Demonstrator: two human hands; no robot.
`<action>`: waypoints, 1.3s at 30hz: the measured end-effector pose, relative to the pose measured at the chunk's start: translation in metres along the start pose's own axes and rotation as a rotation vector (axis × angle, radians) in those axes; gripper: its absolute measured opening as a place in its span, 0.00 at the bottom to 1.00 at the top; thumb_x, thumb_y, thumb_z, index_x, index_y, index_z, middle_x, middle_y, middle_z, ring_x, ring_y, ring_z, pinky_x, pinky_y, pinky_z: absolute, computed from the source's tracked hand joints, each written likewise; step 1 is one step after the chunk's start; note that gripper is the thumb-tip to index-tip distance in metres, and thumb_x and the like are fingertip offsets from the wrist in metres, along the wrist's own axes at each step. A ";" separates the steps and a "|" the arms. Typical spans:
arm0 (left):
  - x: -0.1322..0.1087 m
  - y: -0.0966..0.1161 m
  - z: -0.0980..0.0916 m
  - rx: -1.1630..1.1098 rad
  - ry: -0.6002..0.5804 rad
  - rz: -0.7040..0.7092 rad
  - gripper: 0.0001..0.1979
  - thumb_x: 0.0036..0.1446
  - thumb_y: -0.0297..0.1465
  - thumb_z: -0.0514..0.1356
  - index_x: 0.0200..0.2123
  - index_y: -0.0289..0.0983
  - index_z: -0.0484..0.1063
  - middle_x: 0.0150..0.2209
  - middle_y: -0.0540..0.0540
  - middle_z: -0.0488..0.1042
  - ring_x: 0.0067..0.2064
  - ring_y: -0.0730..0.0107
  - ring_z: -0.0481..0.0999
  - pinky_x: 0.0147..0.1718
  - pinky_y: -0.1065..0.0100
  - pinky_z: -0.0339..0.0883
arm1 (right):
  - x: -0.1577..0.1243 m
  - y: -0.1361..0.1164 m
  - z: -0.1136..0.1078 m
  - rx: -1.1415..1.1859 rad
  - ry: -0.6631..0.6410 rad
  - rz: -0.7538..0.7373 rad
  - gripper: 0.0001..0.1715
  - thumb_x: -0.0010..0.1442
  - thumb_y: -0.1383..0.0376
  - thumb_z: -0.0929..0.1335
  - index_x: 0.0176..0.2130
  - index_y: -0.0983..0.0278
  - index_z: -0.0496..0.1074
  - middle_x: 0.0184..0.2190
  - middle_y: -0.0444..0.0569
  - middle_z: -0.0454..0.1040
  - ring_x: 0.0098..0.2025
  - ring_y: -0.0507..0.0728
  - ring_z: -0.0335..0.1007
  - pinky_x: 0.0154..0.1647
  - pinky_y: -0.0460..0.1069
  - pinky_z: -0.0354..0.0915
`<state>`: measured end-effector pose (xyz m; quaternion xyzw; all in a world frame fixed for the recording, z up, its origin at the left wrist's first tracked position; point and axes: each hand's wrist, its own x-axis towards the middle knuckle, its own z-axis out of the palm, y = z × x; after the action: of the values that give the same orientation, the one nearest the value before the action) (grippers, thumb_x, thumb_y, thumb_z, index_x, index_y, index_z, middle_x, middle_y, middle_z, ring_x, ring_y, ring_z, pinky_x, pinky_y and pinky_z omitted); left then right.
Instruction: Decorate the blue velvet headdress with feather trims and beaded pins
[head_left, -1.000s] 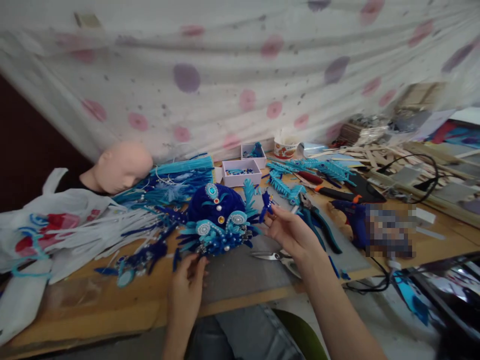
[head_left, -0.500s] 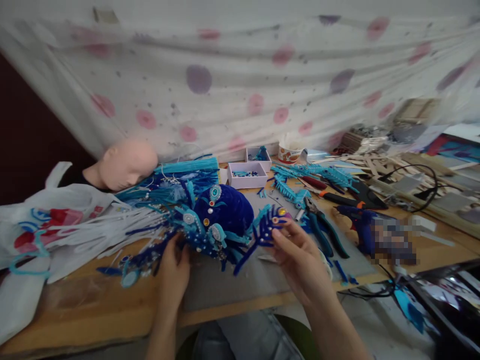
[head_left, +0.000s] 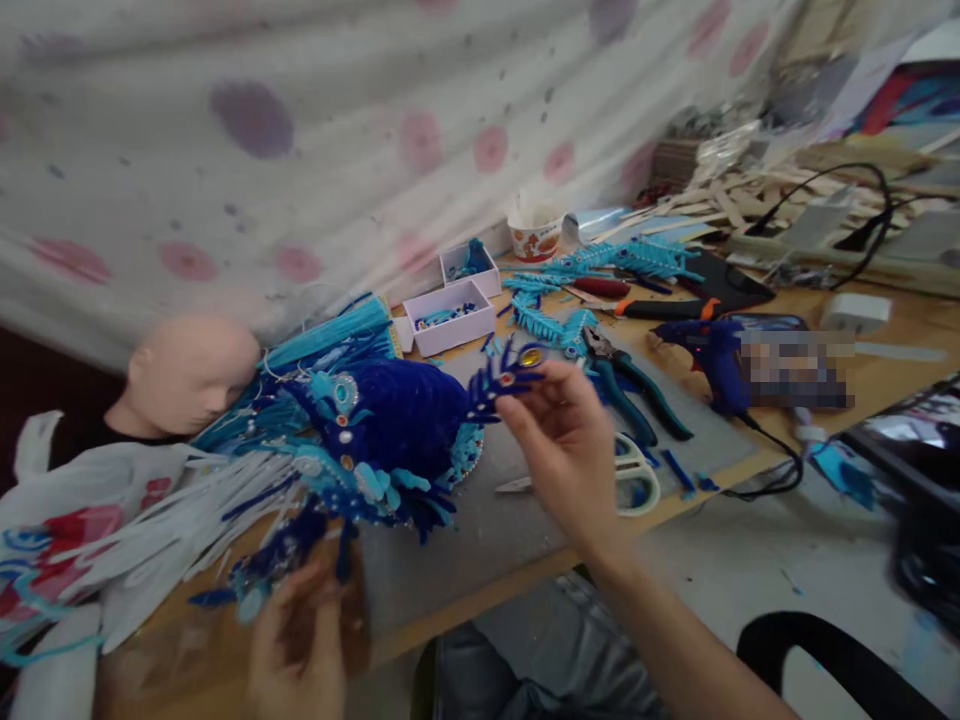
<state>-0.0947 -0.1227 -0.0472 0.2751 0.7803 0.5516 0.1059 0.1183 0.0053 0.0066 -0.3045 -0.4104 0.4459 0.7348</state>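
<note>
The right hand (head_left: 562, 450) is pinching a jewelled dark-blue sprig (head_left: 491, 388). The blue velvet headdress (head_left: 409, 415) is sitting left of that hand; teal-handled combination pliers (head_left: 645, 395) are lying to its right. Whether the half-curled left hand (head_left: 300, 640) is holding anything, I cannot tell.

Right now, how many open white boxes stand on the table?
2. The nearer box is beyond the blue sprig in the right hand; the farther box is behind it, beside the cup. Others may be hidden.
</note>
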 end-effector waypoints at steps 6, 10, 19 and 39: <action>-0.031 0.010 0.023 0.003 -0.016 -0.076 0.20 0.36 0.45 0.67 0.31 0.38 0.74 0.21 0.49 0.74 0.18 0.70 0.70 0.14 0.71 0.64 | -0.016 0.006 0.003 -0.241 -0.254 0.093 0.07 0.60 0.70 0.69 0.39 0.60 0.68 0.37 0.46 0.77 0.40 0.55 0.75 0.41 0.49 0.70; -0.037 0.005 0.026 0.018 0.031 0.004 0.18 0.37 0.43 0.66 0.30 0.38 0.74 0.18 0.51 0.72 0.16 0.72 0.66 0.13 0.72 0.61 | -0.007 -0.001 -0.007 -0.414 -0.310 0.003 0.09 0.61 0.74 0.68 0.40 0.62 0.70 0.36 0.46 0.77 0.39 0.54 0.74 0.39 0.47 0.67; -0.041 -0.007 0.031 0.051 0.162 0.210 0.10 0.44 0.37 0.66 0.27 0.37 0.74 0.25 0.50 0.76 0.21 0.75 0.71 0.19 0.74 0.65 | 0.009 -0.014 -0.013 -0.599 -0.515 0.052 0.25 0.59 0.80 0.65 0.54 0.64 0.66 0.40 0.51 0.80 0.40 0.60 0.77 0.36 0.50 0.65; -0.044 -0.023 0.034 0.189 0.182 0.527 0.05 0.54 0.29 0.63 0.28 0.37 0.70 0.31 0.49 0.76 0.34 0.68 0.77 0.34 0.67 0.71 | 0.004 -0.002 -0.020 -0.579 -0.454 0.028 0.21 0.59 0.77 0.64 0.51 0.63 0.69 0.36 0.49 0.80 0.34 0.59 0.76 0.30 0.50 0.64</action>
<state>-0.0493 -0.1249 -0.0868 0.4264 0.7361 0.5074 -0.1374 0.1373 0.0063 0.0002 -0.3988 -0.6681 0.3776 0.5020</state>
